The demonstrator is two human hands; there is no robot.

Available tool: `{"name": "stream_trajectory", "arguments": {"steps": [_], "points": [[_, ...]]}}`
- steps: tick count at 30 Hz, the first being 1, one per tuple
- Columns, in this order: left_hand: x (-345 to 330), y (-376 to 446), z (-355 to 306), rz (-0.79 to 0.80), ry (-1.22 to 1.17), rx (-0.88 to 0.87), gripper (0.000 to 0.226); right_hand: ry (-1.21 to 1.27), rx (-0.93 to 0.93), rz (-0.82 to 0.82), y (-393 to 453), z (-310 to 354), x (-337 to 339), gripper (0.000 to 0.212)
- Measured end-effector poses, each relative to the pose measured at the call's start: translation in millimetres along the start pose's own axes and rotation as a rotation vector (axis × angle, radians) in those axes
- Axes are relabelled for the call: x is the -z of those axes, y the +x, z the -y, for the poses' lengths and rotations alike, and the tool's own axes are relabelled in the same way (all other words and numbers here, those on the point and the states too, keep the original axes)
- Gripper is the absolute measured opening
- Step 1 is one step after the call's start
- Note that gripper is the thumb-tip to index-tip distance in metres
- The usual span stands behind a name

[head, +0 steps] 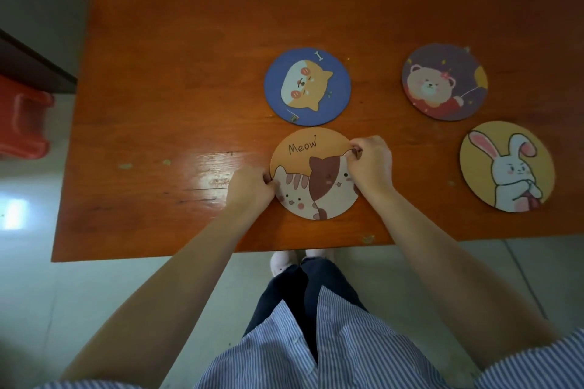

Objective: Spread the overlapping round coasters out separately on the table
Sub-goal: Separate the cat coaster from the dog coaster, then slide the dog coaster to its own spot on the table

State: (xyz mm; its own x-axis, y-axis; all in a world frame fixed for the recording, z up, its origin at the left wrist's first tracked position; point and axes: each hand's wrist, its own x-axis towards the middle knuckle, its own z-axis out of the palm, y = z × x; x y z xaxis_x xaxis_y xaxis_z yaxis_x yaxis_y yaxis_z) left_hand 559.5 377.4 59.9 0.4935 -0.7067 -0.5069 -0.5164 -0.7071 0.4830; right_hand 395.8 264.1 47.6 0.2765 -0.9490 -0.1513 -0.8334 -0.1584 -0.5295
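Observation:
An orange "Meow" coaster [313,167] with two cats lies near the table's front edge. My left hand [251,188] pinches its left rim and my right hand [371,166] pinches its upper right rim. Whether another coaster lies beneath it cannot be told. Three other round coasters lie apart from each other: a blue dog coaster [308,85] just behind the cat one, a purple bear coaster [444,82] at the back right, and a yellow rabbit coaster [507,167] at the right.
The orange wooden table [177,79] has bare surface on its left half and at the back. A red plastic stool [23,118] stands on the floor to the left. My legs and feet are below the front edge.

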Motion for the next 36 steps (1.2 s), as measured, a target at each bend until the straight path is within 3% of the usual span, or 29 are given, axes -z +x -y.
{"name": "stream_trajectory", "arguments": {"steps": [8,15,21,27,30,36], "points": [[-6.1,-9.8,-5.0,-0.155,-0.03,0.047,0.015,-0.112,0.025,0.1,5.4,0.8,6.4,0.028],[5.7,-8.5,7.3,-0.17,0.058,-0.02,0.022,-0.285,0.172,0.175,9.3,35.8,-3.0,0.03],[48.4,-3.0,52.4,-0.226,0.156,0.043,0.022,-0.154,0.297,0.217,10.3,93.2,-31.3,0.023],[110.0,17.5,127.8,-0.296,0.277,-0.042,0.024,-0.161,0.419,0.275,-13.4,170.6,-94.2,0.022],[146.1,33.7,174.7,-0.3,0.323,-0.122,0.024,-0.16,0.388,0.23,-18.5,225.9,-136.5,0.023],[208.6,60.6,258.0,-0.202,0.366,-0.312,0.026,-0.158,0.114,0.058,-37.0,315.2,-206.4,0.027]]}}
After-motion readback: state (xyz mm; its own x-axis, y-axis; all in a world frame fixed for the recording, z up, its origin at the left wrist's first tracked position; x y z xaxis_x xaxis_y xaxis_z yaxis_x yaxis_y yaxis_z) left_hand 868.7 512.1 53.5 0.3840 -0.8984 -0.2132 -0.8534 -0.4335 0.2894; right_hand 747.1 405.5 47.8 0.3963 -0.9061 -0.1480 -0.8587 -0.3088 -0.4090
